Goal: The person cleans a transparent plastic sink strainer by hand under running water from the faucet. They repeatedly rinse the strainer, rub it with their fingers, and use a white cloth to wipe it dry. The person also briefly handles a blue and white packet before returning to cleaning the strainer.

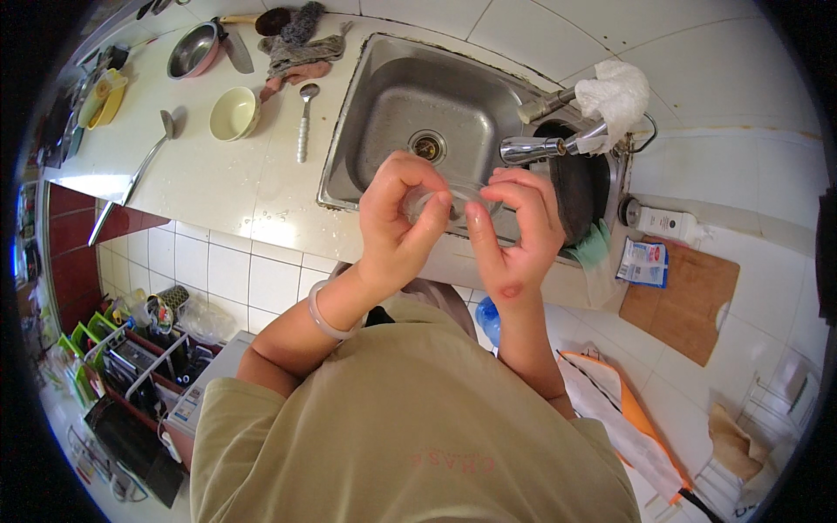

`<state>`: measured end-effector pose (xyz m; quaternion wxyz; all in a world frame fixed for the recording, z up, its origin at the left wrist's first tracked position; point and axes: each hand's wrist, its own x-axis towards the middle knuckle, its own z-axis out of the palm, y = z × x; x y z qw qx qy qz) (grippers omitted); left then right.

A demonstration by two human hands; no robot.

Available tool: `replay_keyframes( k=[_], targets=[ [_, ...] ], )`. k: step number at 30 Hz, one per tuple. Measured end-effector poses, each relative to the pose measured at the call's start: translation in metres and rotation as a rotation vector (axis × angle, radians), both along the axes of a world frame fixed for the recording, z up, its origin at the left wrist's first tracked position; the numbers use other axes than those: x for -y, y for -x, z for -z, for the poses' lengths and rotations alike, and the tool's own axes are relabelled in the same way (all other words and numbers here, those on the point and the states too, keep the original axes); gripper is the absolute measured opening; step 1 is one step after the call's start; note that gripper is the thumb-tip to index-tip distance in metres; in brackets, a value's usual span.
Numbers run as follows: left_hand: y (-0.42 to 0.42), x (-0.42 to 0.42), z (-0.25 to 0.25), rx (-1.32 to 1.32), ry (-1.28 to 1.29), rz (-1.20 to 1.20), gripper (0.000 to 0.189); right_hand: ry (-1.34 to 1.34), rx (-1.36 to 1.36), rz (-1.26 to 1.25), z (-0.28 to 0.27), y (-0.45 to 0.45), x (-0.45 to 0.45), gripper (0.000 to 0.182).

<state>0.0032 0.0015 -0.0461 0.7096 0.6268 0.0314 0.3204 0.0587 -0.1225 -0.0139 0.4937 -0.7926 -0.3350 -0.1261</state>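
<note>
Over the near side of a stainless steel sink [386, 118], my left hand [405, 222] and my right hand [520, 229] hold a small clear vessel [465, 193] between them, gripping it by its opposite sides. Whether it is glass or plastic, I cannot tell. My fingers cover part of it. A chrome faucet [533, 150] reaches over the sink just beyond my right hand. The sink drain [427, 146] lies beyond my left hand.
On the counter to the left are a spoon [304, 131], a cream bowl [234, 114], a metal bowl [194, 51], a spatula [140, 167] overhanging the edge and grey cloths [301, 53]. Rightward are a white bottle [667, 223], a packet [643, 263] and a wooden cutting board [693, 301].
</note>
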Motion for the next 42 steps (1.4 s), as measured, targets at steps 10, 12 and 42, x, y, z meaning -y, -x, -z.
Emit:
replay_keyframes(
  k=[10, 12, 42],
  targets=[
    [-0.003, -0.001, -0.003, 0.003, -0.113, -0.011, 0.012, 0.015, 0.224, -0.004, 0.004, -0.004, -0.001, 0.015],
    [-0.002, -0.002, -0.004, -0.012, -0.129, 0.014, 0.012, 0.005, 0.223, -0.013, 0.004, -0.005, -0.002, 0.015],
    [0.008, -0.005, -0.010, -0.347, 0.445, 0.383, 0.018, -0.562, -0.491, -0.139, 0.020, 0.011, 0.015, 0.012]
  ],
)
